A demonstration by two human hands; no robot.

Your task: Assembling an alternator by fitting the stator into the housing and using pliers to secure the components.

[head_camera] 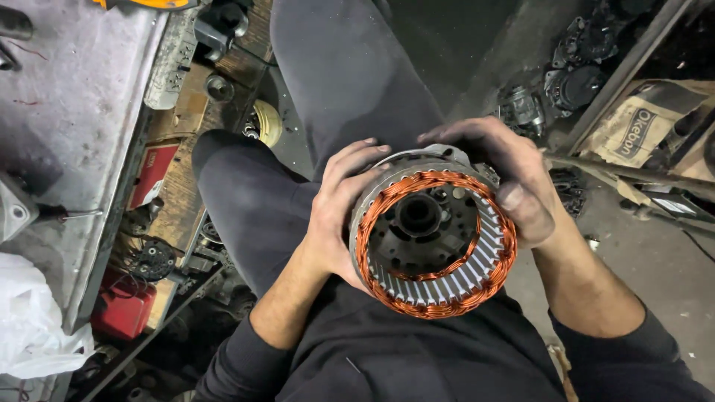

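Tan cardboard box (642, 128) w/ dark print lies tilted at upper right by a shelf, flat red-and-white labelled pack (151, 176) sits at left beside the desk (67, 126), red box (123, 307) below it.

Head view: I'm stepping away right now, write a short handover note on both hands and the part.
Left hand: grip on the left side of the stator housing, fingers over its rim.
Right hand: grip on the upper right edge, thumb on the copper windings.
Part: held above the lap, open end facing up, windings and centre bore exposed.
Done: the inside is open and nothing sits in it.
Left: cannot tell from this view.
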